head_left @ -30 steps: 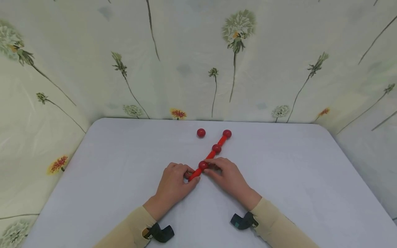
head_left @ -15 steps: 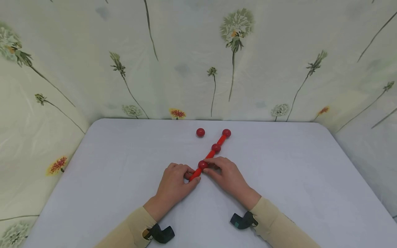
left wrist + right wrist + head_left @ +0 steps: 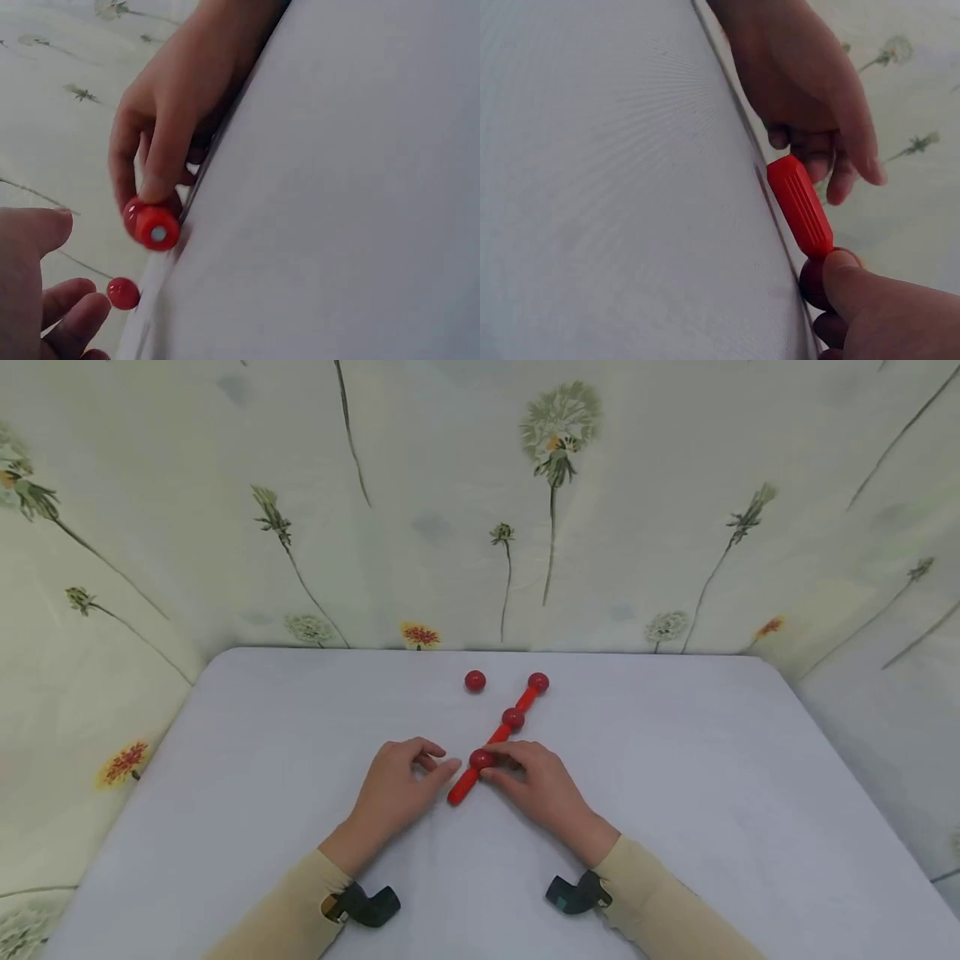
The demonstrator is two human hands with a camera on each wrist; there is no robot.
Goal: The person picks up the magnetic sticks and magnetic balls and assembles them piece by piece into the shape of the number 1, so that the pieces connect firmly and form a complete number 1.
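A chain of red balls and ribbed red rods runs diagonally across the table in the head view. My right hand (image 3: 540, 785) pinches its nearest ball (image 3: 482, 759) between thumb and fingers. From that ball the front rod (image 3: 462, 787) points toward me; a silvery disc shows in the rod's end (image 3: 158, 231) in the left wrist view. Just left of the rod is my left hand (image 3: 393, 785), fingers loosely bent, holding nothing and apart from the chain. Beyond the held ball lie a middle ball (image 3: 513, 719) and a far ball (image 3: 538, 682), linked by rods.
One loose red ball (image 3: 475, 681) sits near the table's back edge, left of the chain's far end. The table (image 3: 697, 793) has a white cover. Behind it hangs a flower-patterned cloth (image 3: 435, 568).
My left hand has let go of the front rod and drawn away to the left. The right hand keeps its pinch on the ball. The head view has shifted slightly.
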